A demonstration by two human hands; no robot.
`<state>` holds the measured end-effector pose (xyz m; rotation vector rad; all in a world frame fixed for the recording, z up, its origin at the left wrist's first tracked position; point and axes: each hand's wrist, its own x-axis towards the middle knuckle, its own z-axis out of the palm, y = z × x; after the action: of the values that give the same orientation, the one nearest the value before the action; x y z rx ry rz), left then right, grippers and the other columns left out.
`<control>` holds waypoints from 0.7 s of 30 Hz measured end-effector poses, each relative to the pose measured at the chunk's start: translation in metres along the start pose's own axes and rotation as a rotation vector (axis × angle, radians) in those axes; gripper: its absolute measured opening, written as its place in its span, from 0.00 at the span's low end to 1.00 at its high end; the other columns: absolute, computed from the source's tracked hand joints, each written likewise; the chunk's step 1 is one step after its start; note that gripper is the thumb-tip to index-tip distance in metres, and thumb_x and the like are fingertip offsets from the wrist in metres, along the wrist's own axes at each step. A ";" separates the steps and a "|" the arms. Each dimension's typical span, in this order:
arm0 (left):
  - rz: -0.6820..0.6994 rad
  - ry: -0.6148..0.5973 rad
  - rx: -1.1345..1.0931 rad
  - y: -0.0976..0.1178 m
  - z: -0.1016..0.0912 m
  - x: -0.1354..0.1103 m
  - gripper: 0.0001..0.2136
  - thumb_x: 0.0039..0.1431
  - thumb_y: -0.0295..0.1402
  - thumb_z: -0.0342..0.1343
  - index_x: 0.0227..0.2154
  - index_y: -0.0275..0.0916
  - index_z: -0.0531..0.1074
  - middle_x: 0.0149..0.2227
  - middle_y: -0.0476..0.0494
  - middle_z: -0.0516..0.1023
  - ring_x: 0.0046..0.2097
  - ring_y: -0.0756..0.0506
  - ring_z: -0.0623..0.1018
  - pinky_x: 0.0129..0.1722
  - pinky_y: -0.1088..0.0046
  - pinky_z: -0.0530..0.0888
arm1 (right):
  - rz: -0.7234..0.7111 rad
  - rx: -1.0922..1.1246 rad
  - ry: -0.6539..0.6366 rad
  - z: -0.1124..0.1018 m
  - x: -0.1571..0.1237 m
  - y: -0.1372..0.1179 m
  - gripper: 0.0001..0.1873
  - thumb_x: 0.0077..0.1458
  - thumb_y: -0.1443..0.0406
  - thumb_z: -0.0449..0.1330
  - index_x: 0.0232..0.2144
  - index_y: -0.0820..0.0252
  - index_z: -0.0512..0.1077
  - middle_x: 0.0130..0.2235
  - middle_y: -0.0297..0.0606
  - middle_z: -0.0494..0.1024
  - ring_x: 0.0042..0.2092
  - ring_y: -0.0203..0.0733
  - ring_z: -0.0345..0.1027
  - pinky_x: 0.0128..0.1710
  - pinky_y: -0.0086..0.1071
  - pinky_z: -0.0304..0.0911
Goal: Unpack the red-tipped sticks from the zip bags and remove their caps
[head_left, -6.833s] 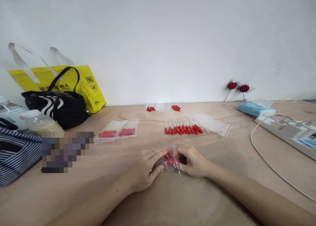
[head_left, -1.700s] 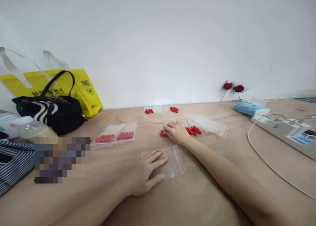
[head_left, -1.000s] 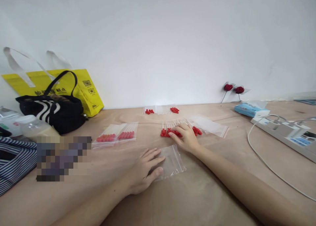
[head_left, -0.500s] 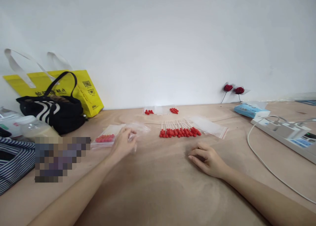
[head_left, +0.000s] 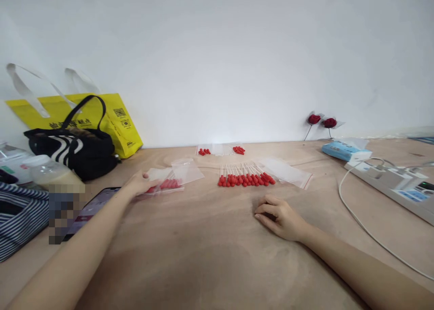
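My left hand (head_left: 137, 184) is at the left edge of a clear plastic bag of red-tipped pieces (head_left: 169, 184). Its fingers look curled onto the bag's edge, though they are slightly blurred and partly hidden. An unfilled-looking clear bag (head_left: 190, 171) overlaps the red pieces from the right. My right hand (head_left: 280, 217) rests on the table, loosely bent, thumb and fingers apart, holding nothing. Beyond it lies a row of white sticks with red heads (head_left: 246, 180), side by side, heads toward me. Another clear bag (head_left: 288, 172) lies flat at the row's right end.
Small red pieces (head_left: 239, 150) lie in clear plastic by the wall. At left are a yellow bag (head_left: 130, 136), black bag (head_left: 91, 154), bottle (head_left: 54, 172) and phone (head_left: 93, 207). At right are tissues (head_left: 344, 151), a power strip (head_left: 413, 199), a white cable (head_left: 356, 226) and two roses (head_left: 328, 122).
My left hand has moved left, from above the bags to their left edge. The bag with red pieces now lies farther right. My right hand has stayed nearly still.
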<state>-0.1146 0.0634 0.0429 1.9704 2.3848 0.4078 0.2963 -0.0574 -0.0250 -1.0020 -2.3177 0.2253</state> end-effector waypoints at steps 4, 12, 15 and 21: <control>-0.054 -0.011 0.065 -0.001 -0.007 -0.010 0.21 0.46 0.45 0.53 0.37 0.32 0.64 0.39 0.33 0.72 0.39 0.37 0.72 0.33 0.67 0.68 | 0.006 0.008 -0.013 -0.001 0.001 -0.002 0.08 0.55 0.66 0.50 0.30 0.59 0.69 0.33 0.40 0.71 0.35 0.38 0.64 0.34 0.32 0.61; -0.004 0.162 0.056 0.017 -0.036 -0.040 0.12 0.50 0.31 0.44 0.38 0.36 0.65 0.42 0.39 0.69 0.44 0.39 0.70 0.39 0.65 0.66 | 0.004 0.018 -0.003 -0.001 0.002 -0.001 0.08 0.55 0.66 0.50 0.30 0.58 0.69 0.33 0.39 0.71 0.35 0.38 0.64 0.34 0.32 0.61; 0.109 0.099 -0.212 0.037 -0.035 -0.059 0.09 0.49 0.34 0.47 0.34 0.37 0.65 0.31 0.47 0.71 0.32 0.47 0.72 0.32 0.73 0.68 | 0.008 0.020 0.021 0.003 0.004 -0.002 0.07 0.54 0.67 0.51 0.30 0.58 0.69 0.32 0.38 0.71 0.35 0.37 0.65 0.34 0.31 0.61; 0.452 -0.463 -0.724 0.097 0.006 -0.105 0.08 0.44 0.36 0.52 0.26 0.37 0.63 0.22 0.53 0.67 0.25 0.51 0.69 0.24 0.77 0.66 | -0.011 -0.054 0.151 0.019 0.013 -0.011 0.17 0.50 0.68 0.55 0.45 0.59 0.65 0.39 0.41 0.70 0.39 0.40 0.64 0.38 0.34 0.62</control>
<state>0.0011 -0.0210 0.0421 1.9235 1.2589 0.6237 0.2720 -0.0542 -0.0300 -0.9975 -2.2017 0.0796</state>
